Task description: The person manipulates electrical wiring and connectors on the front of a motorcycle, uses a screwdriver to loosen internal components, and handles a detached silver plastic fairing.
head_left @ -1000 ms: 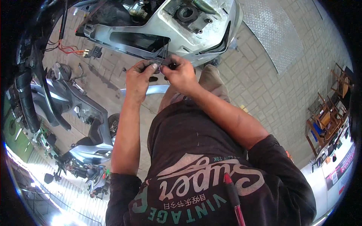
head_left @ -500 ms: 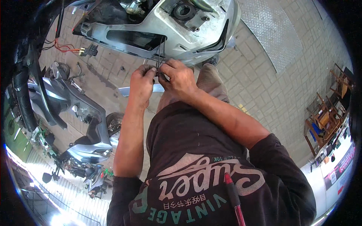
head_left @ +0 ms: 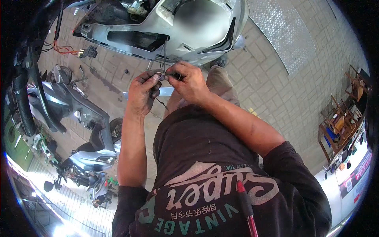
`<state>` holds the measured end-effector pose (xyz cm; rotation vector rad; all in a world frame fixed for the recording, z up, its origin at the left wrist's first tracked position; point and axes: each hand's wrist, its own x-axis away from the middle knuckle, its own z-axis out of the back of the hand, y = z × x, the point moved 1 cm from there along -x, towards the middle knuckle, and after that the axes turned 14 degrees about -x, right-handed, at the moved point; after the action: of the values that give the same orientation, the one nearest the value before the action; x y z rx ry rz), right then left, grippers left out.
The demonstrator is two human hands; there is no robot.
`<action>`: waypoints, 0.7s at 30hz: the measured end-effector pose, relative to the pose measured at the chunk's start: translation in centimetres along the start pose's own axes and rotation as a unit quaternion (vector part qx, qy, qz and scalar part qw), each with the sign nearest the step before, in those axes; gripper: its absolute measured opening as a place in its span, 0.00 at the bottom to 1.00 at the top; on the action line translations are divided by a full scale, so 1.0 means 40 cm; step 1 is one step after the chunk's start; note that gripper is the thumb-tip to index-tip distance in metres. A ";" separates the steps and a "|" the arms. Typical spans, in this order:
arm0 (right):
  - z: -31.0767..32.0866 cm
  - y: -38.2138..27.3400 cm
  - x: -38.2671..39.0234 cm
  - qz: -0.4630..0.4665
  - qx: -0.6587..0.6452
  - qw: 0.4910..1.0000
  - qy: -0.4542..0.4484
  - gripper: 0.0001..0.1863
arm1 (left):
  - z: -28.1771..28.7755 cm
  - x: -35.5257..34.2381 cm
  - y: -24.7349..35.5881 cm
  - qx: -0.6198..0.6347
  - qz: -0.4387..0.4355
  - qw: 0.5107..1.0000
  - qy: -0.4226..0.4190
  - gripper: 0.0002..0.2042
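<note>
Both forearms reach up from the lower part of the view, the left nearly straight, the right slanting inward across the body, and the 2 hands meet just in front of the knees. The left hand (head_left: 144, 89) is palm inward, its thumb and fingers pinching a thin dark cable (head_left: 164, 53); the right hand (head_left: 190, 81), knuckles up, pinches it just beside. The cable runs down to them from an opening in a grey vehicle body (head_left: 158, 29); the details between the fingertips are too small to tell.

Below lies a floor of grey pavers (head_left: 272, 94) with a metal tread plate (head_left: 282, 35) on it. A partly stripped motorcycle (head_left: 92, 112) stands at left, a black connector (head_left: 90, 51) hangs on red wires nearby, and wooden chairs (head_left: 339, 120) stand at far right.
</note>
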<state>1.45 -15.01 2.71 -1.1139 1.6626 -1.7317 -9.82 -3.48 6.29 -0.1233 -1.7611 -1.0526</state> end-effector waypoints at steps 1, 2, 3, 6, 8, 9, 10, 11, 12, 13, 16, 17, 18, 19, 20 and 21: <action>0.003 0.000 0.000 0.001 0.000 1.000 -0.003 0.08 | 0.002 -0.003 0.000 0.006 0.009 1.000 -0.010 0.09; 0.006 0.000 0.000 0.001 0.003 1.000 -0.007 0.09 | 0.003 -0.006 0.000 0.012 0.017 1.000 -0.019 0.09; 0.009 0.000 0.001 0.000 0.005 1.000 -0.011 0.09 | 0.004 -0.008 -0.002 0.019 0.026 0.999 -0.029 0.09; 0.017 0.001 0.003 -0.001 0.004 1.000 -0.012 0.10 | 0.002 -0.013 -0.001 0.044 0.043 0.996 -0.060 0.10; 0.021 0.000 0.004 -0.003 0.005 1.000 -0.012 0.10 | 0.009 -0.022 -0.005 0.062 0.048 0.993 -0.091 0.10; 0.023 -0.006 0.002 -0.006 0.008 1.000 -0.014 0.10 | 0.011 -0.024 -0.006 0.071 0.051 0.991 -0.106 0.10; 0.025 -0.012 0.001 -0.008 0.011 1.000 -0.016 0.10 | 0.013 -0.026 -0.006 0.070 0.053 0.990 -0.108 0.10; 0.027 -0.014 -0.001 -0.006 0.003 1.000 -0.024 0.10 | 0.015 -0.027 -0.006 0.069 0.055 0.990 -0.111 0.10; 0.031 -0.014 -0.005 -0.004 -0.004 1.000 -0.031 0.10 | 0.012 -0.028 -0.002 0.068 0.057 0.989 -0.114 0.10; 0.034 -0.015 -0.008 -0.002 -0.011 0.999 -0.039 0.10 | 0.008 -0.027 0.001 0.070 0.063 0.990 -0.107 0.10; 0.039 -0.020 -0.014 -0.006 0.001 0.999 -0.054 0.10 | 0.003 -0.024 0.003 0.074 0.073 0.990 -0.098 0.10; 0.040 -0.019 -0.015 -0.003 0.000 0.998 -0.055 0.10 | 0.005 -0.027 0.000 0.076 0.071 0.989 -0.104 0.11; 0.040 -0.019 -0.016 0.001 0.000 0.998 -0.057 0.10 | 0.007 -0.029 -0.001 0.077 0.068 0.989 -0.111 0.11; 0.040 -0.019 -0.017 0.006 0.000 0.998 -0.059 0.10 | 0.008 -0.029 -0.001 0.076 0.067 0.988 -0.115 0.11; 0.042 -0.020 -0.017 0.014 0.007 0.998 -0.065 0.10 | 0.008 -0.028 0.000 0.074 0.065 0.988 -0.120 0.11; 0.044 -0.019 -0.018 0.020 0.015 0.997 -0.072 0.10 | 0.008 -0.030 0.000 0.073 0.066 0.987 -0.124 0.11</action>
<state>3.43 -15.33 3.14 -1.1555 1.5565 -1.6077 -9.47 -2.80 5.29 -0.2867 -2.0184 -0.8373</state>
